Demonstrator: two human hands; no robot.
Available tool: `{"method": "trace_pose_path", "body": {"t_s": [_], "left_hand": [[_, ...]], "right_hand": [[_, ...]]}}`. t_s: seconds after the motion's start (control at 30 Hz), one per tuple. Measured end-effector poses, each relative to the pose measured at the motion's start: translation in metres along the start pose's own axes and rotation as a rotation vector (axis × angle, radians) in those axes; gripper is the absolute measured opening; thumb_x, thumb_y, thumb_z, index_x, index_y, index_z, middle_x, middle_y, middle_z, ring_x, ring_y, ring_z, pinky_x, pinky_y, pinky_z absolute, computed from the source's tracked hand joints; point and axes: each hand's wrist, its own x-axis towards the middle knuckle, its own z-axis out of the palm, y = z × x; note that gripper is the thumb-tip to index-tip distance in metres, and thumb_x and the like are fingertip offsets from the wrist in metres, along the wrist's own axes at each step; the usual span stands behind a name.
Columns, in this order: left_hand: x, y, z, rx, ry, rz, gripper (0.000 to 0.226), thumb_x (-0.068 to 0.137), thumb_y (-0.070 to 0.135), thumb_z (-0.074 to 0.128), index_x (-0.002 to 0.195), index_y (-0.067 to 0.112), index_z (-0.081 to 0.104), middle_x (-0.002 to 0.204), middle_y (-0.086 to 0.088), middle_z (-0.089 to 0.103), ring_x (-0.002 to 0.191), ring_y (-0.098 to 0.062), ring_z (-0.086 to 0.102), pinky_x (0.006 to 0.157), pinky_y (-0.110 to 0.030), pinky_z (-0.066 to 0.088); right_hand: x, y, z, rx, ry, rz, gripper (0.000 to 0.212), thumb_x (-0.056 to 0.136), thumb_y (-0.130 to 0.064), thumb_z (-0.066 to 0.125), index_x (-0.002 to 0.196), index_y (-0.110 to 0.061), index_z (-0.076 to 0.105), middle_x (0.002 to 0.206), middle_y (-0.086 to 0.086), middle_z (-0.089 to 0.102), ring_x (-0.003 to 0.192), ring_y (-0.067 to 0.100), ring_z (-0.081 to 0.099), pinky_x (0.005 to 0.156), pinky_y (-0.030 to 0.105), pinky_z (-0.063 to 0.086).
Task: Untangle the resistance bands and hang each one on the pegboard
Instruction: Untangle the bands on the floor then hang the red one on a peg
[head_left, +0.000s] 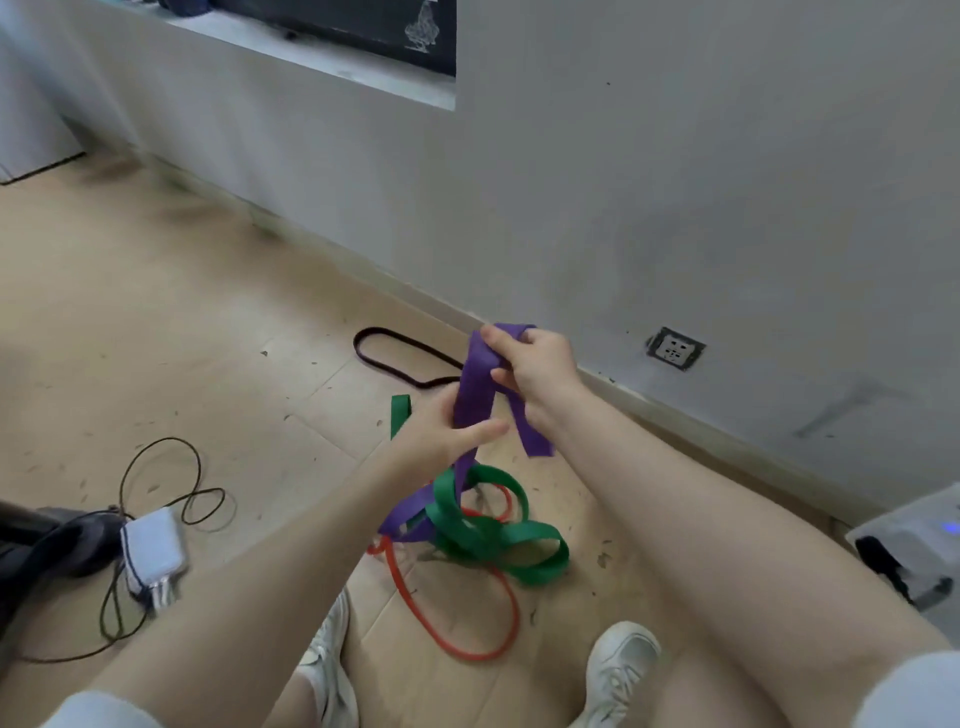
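Observation:
A wide purple band rises from a tangle on the floor. My right hand grips its folded top end. Lower down, my left hand holds the same purple strand between thumb and fingers. The purple band's bottom loop is threaded through a green band, which lies coiled on the floor. A thin red band runs under both and loops toward my feet. A thin black band lies apart by the wall. No pegboard is in view.
A grey wall with a socket runs along the right. A white charger with a dark cable lies at the left beside a black object. A white device sits at the right edge. My white shoes are below.

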Motion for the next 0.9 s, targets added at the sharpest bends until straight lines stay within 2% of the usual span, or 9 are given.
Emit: {"method": "trace_pose_path", "body": {"t_s": [0.07, 0.2, 0.3, 0.4, 0.5, 0.57, 0.63, 0.7, 0.9], "left_hand": [[-0.007, 0.004, -0.004, 0.021, 0.122, 0.085, 0.025, 0.086, 0.012, 0.064, 0.110, 0.013, 0.060, 0.096, -0.004, 0.069, 0.090, -0.017, 0.067, 0.079, -0.033, 0.056], [-0.007, 0.037, -0.008, -0.067, 0.262, 0.160, 0.021, 0.085, -0.002, 0.060, 0.090, 0.018, 0.064, 0.081, 0.003, 0.070, 0.073, -0.008, 0.067, 0.073, -0.029, 0.054], [-0.010, 0.077, -0.015, -0.186, 0.311, 0.248, 0.014, 0.087, 0.001, 0.060, 0.094, 0.012, 0.064, 0.088, -0.006, 0.070, 0.078, -0.015, 0.069, 0.073, -0.027, 0.057], [-0.011, 0.110, -0.025, -0.442, 0.330, 0.252, 0.006, 0.090, 0.004, 0.057, 0.091, 0.008, 0.062, 0.082, -0.007, 0.067, 0.069, -0.012, 0.066, 0.071, -0.024, 0.057], [-0.013, 0.138, -0.037, -0.618, 0.302, 0.270, 0.006, 0.091, 0.009, 0.057, 0.091, 0.005, 0.061, 0.076, -0.006, 0.067, 0.065, -0.011, 0.065, 0.067, -0.022, 0.055], [-0.015, 0.153, -0.044, -0.706, 0.283, 0.287, 0.008, 0.092, 0.010, 0.056, 0.090, 0.004, 0.061, 0.072, -0.005, 0.067, 0.063, -0.012, 0.065, 0.065, -0.021, 0.054], [-0.015, 0.162, -0.051, -0.746, 0.283, 0.311, 0.009, 0.092, 0.010, 0.055, 0.090, 0.003, 0.061, 0.072, -0.006, 0.068, 0.063, -0.013, 0.066, 0.063, -0.020, 0.053], [-0.012, 0.160, -0.058, -0.843, 0.335, 0.318, 0.011, 0.093, 0.011, 0.054, 0.092, 0.002, 0.060, 0.073, -0.006, 0.069, 0.065, -0.013, 0.068, 0.063, -0.020, 0.054], [0.012, 0.076, -0.044, -0.859, 0.320, -0.008, 0.043, 0.094, 0.036, 0.049, 0.127, 0.009, 0.051, 0.121, -0.006, 0.062, 0.120, -0.021, 0.054, 0.103, -0.033, 0.041]], "right_hand": [[0.004, -0.009, -0.004, 0.105, 0.022, 0.023, 0.012, 0.085, -0.017, 0.067, 0.084, -0.009, 0.058, 0.089, 0.007, 0.061, 0.064, 0.011, 0.059, 0.061, 0.022, 0.052], [0.001, -0.028, -0.014, 0.324, -0.099, -0.153, 0.010, 0.092, -0.016, 0.057, 0.083, -0.012, 0.058, 0.078, 0.002, 0.059, 0.065, 0.010, 0.055, 0.052, 0.016, 0.047], [-0.006, -0.013, -0.024, -0.052, -0.182, -0.276, 0.022, 0.095, -0.032, 0.049, 0.103, -0.018, 0.064, 0.099, -0.002, 0.068, 0.088, 0.013, 0.060, 0.075, 0.024, 0.046], [-0.012, 0.024, -0.036, -0.344, -0.399, -0.192, 0.034, 0.094, -0.022, 0.054, 0.128, -0.024, 0.052, 0.123, -0.007, 0.060, 0.114, 0.012, 0.054, 0.097, 0.031, 0.040], [-0.019, 0.046, -0.031, -0.552, -0.568, -0.139, 0.057, 0.090, -0.015, 0.060, 0.138, -0.033, 0.035, 0.126, -0.012, 0.052, 0.112, 0.005, 0.048, 0.092, 0.020, 0.042], [-0.018, 0.052, -0.022, -0.550, -0.498, -0.164, 0.047, 0.089, -0.015, 0.061, 0.130, -0.027, 0.043, 0.113, -0.011, 0.055, 0.102, 0.005, 0.052, 0.082, 0.017, 0.050], [-0.013, 0.057, -0.016, -0.544, -0.344, -0.233, 0.029, 0.087, -0.016, 0.063, 0.113, -0.023, 0.053, 0.098, -0.009, 0.060, 0.093, 0.010, 0.059, 0.086, 0.035, 0.054], [-0.010, 0.052, -0.015, -0.482, -0.180, -0.260, 0.016, 0.086, -0.017, 0.065, 0.099, -0.020, 0.056, 0.087, -0.008, 0.062, 0.083, 0.013, 0.061, 0.080, 0.036, 0.055], [-0.011, 0.006, -0.021, -0.133, -0.075, -0.281, 0.019, 0.086, -0.015, 0.065, 0.102, -0.014, 0.054, 0.083, -0.003, 0.064, 0.065, 0.005, 0.061, 0.055, 0.019, 0.050]]}}
